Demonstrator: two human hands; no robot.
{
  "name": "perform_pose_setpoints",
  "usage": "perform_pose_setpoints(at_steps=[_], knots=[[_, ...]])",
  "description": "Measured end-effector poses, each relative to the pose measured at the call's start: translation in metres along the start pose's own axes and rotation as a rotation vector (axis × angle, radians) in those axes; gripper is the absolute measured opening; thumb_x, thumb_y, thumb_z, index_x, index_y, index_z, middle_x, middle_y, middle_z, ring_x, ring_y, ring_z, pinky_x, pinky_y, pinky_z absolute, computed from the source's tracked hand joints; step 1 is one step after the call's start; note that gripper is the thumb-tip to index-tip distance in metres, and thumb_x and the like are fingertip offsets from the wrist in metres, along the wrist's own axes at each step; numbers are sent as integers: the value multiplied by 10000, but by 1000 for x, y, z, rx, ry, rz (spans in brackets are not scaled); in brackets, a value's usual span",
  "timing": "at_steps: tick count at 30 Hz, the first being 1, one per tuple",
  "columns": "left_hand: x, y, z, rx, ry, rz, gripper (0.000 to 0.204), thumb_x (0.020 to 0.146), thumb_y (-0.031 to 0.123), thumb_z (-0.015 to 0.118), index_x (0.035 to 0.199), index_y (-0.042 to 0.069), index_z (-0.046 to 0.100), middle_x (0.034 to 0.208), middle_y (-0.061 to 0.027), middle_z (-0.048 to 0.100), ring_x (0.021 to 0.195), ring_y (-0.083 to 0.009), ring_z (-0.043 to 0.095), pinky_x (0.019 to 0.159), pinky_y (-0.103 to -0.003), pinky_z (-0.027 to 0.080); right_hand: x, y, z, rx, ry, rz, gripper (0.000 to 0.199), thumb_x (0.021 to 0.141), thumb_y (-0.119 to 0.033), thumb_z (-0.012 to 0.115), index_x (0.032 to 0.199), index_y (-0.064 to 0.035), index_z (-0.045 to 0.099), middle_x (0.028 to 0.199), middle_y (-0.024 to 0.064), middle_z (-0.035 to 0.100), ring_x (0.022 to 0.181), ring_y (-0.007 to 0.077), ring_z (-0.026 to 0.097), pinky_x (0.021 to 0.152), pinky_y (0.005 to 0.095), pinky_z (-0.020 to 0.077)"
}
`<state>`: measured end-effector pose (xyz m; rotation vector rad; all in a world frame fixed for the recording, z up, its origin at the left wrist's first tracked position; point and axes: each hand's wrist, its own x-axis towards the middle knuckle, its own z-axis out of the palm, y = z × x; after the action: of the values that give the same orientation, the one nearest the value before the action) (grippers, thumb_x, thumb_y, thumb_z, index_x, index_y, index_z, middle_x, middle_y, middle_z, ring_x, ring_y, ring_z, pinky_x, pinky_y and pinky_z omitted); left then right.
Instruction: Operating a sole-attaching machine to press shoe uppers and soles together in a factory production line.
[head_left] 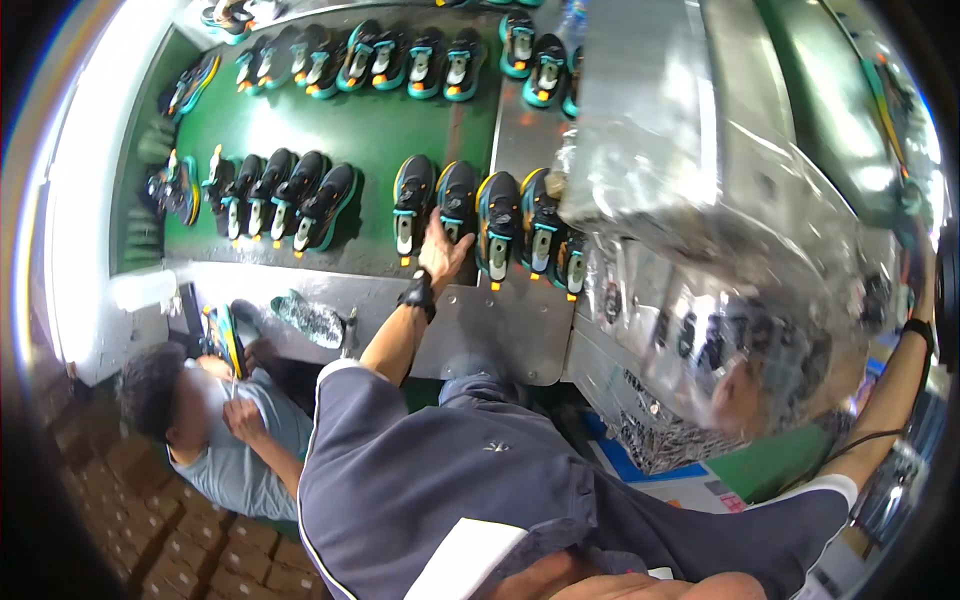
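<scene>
Your left hand [441, 252] lies open in the middle of the frame, fingers touching a black shoe [457, 202] on the green belt [375, 125]. Your right hand [925, 262] reaches up at the right edge; I cannot tell its grip.

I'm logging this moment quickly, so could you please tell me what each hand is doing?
Left hand: open, fingers resting on a black-and-teal shoe on the green belt.
Right hand: out of view at the frame's right edge.

Your right hand [925, 250]: at the frame's right edge, blurred, grip unreadable. Your left hand [441, 250]: fingertips hidden between black-and-teal shoes [457, 200]. Top-row shoes [520, 40]: cut off at the upper edge. Foil-wrapped machine [700, 200]: hides the belt's right end.
</scene>
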<state>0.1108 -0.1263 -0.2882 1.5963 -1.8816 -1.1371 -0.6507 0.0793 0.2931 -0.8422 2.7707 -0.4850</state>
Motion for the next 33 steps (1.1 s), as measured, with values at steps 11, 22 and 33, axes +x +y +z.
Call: perform_pose_setpoints(at_steps=[11, 22, 33], knots=[[-184, 226, -46, -804, -1178, 42, 420, 880, 87, 664, 1258, -37, 531, 1114, -104, 646, 1051, -199, 605, 934, -335, 477, -303, -119, 60, -222, 304, -477, 621, 737, -276, 698, 1305, -87, 534, 1305, 110, 547, 1156, 208, 524, 988, 320, 396], [-359, 421, 15, -823, -968, 1099, 525, 940, 321, 553, 1342, 12, 417, 1333, -89, 501, 1174, -243, 522, 970, -392, 435, -635, -88, 201, -818, 671, -98, 796, 564, -250, 808, 1282, -77, 509, 1476, 124, 322, 1146, 366, 426, 902, 473, 372], [-621, 307, 8, -844, -2185, 353, 498, 875, 82, 550, 1340, -15, 401, 1172, -142, 574, 1034, -251, 595, 913, -370, 484, -946, 69, 288, 1045, 1278, 393, 564, 718, -165, 775, 1212, -5, 555, 1070, 61, 631, 973, 127, 573, 862, 274, 476]])
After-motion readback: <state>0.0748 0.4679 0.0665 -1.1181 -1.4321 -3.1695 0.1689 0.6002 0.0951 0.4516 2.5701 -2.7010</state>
